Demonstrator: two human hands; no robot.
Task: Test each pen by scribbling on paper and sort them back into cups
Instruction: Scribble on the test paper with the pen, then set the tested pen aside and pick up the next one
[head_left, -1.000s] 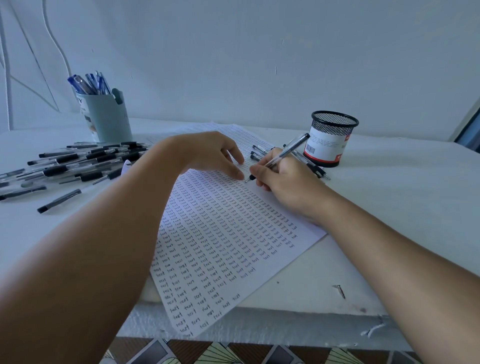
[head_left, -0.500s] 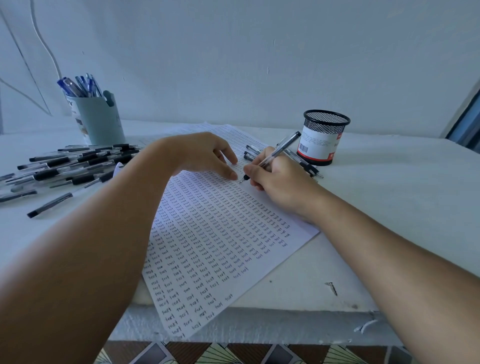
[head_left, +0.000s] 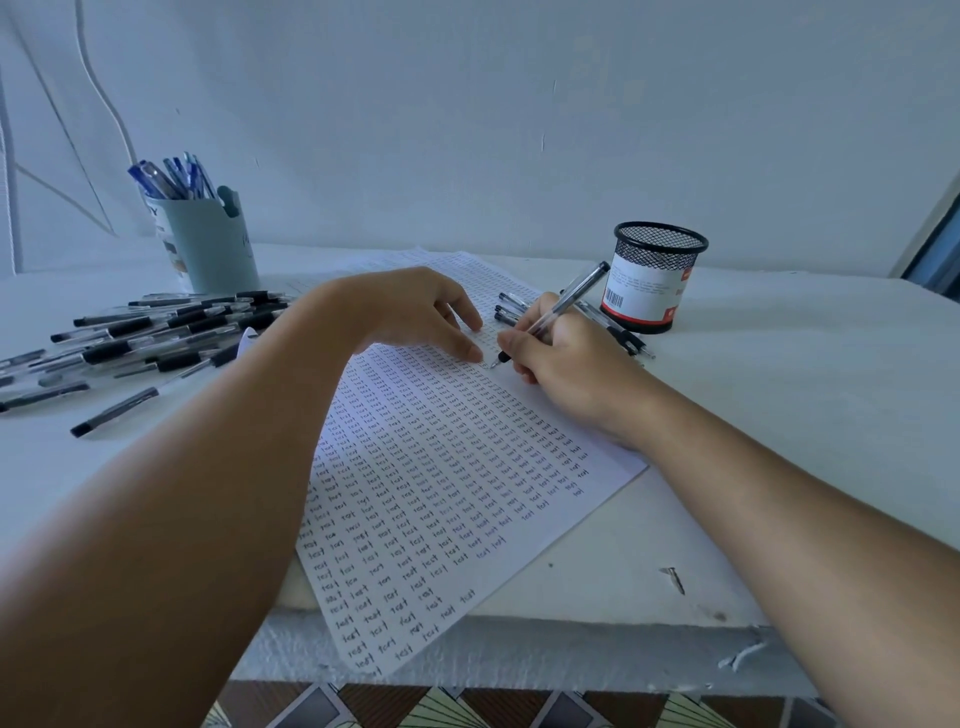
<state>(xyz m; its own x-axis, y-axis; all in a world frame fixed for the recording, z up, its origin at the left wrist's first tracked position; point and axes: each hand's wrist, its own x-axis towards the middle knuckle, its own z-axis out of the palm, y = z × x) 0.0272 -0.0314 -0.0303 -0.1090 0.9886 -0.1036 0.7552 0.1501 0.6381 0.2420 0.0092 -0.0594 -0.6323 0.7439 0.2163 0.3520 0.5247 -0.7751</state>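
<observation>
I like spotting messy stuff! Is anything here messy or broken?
Yes. The paper lies crooked and hangs over the table edge. Black pens lie scattered loose at left. The table's front edge looks chipped.

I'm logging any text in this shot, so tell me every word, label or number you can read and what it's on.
"test": handwritten over and over in rows across the white paper sheet.
Barcode and small print: on the white-and-red label of the black mesh cup; too small to read.
A letter like "Y": on the label of the pale blue-grey plastic cup; the rest is cut off and blurred.
Nothing readable on the clear pen that the right hand holds.
</observation>
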